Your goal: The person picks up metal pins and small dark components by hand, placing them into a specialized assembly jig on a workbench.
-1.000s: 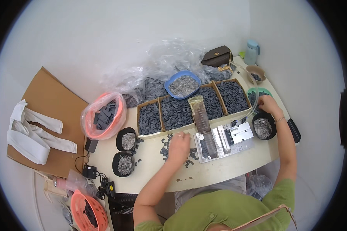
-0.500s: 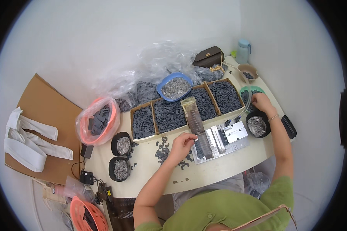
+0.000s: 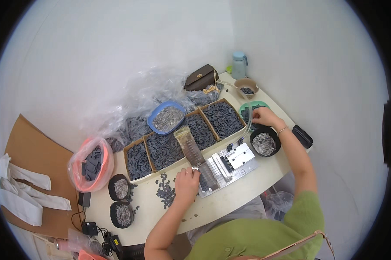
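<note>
My left hand (image 3: 186, 185) is curled at the left edge of a metal jig (image 3: 247, 171). Its fingers are bent together by the end of a clear slotted strip (image 3: 210, 177) on the jig; whatever they pinch is hidden. A brownish clear slotted piece (image 3: 189, 146) leans from the jig onto the boxes behind. My right hand (image 3: 265, 117) reaches into a green bowl (image 3: 260, 104) of small dark plastic parts, fingertips pinched down among them. Close below it sits a black bowl (image 3: 265, 143) of thin silvery metal pins. A white block (image 3: 240, 156) is mounted on the jig.
Divided cardboard boxes (image 3: 163, 149) of dark parts stand behind the jig, with a blue tray (image 3: 166, 118) of pins on top. Loose dark parts (image 3: 165, 190) lie left of my left hand. Two black pin bowls (image 3: 121, 215) and a pink basket (image 3: 91, 162) stand further left.
The view has turned, so the whole scene sits further left and lower. My left hand has curled in more at the jig's left edge. My right hand stays at the green bowl.
</note>
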Motion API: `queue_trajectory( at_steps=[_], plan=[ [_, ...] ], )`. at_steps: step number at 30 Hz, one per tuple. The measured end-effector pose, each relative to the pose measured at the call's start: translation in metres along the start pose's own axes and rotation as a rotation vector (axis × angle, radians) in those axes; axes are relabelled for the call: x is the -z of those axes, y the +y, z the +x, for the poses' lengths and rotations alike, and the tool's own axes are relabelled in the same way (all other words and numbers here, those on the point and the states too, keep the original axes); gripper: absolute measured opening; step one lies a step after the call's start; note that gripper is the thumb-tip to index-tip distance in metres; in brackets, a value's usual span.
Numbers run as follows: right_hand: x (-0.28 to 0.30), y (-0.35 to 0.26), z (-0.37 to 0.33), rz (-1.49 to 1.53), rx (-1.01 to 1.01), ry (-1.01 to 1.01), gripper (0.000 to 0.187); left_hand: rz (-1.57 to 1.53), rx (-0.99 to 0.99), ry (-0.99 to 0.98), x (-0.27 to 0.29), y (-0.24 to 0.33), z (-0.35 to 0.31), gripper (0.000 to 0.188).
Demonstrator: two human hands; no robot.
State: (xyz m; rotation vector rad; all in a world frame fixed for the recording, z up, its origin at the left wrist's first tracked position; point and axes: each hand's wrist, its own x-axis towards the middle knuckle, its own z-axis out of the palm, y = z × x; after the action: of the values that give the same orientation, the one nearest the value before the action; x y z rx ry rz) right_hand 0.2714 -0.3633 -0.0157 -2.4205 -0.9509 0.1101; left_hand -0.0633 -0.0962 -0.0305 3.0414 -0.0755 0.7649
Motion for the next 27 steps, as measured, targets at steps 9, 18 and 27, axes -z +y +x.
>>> queue_trajectory(
  at_steps=[9,18,27],
  plan=[
    [0.022,-0.038,-0.019,0.036,-0.072,0.254,0.018,-0.105,0.060,-0.074,0.035,0.010,-0.021,0.032],
    [-0.083,-0.206,-0.060,0.452,0.437,-0.309,0.014,-0.150,0.369,0.057,0.089,-0.039,-0.070,0.028],
    [-0.119,-0.217,-0.063,0.013,0.653,-0.014,0.013,0.070,0.805,0.211,0.129,-0.110,-0.174,0.022]
  ],
)
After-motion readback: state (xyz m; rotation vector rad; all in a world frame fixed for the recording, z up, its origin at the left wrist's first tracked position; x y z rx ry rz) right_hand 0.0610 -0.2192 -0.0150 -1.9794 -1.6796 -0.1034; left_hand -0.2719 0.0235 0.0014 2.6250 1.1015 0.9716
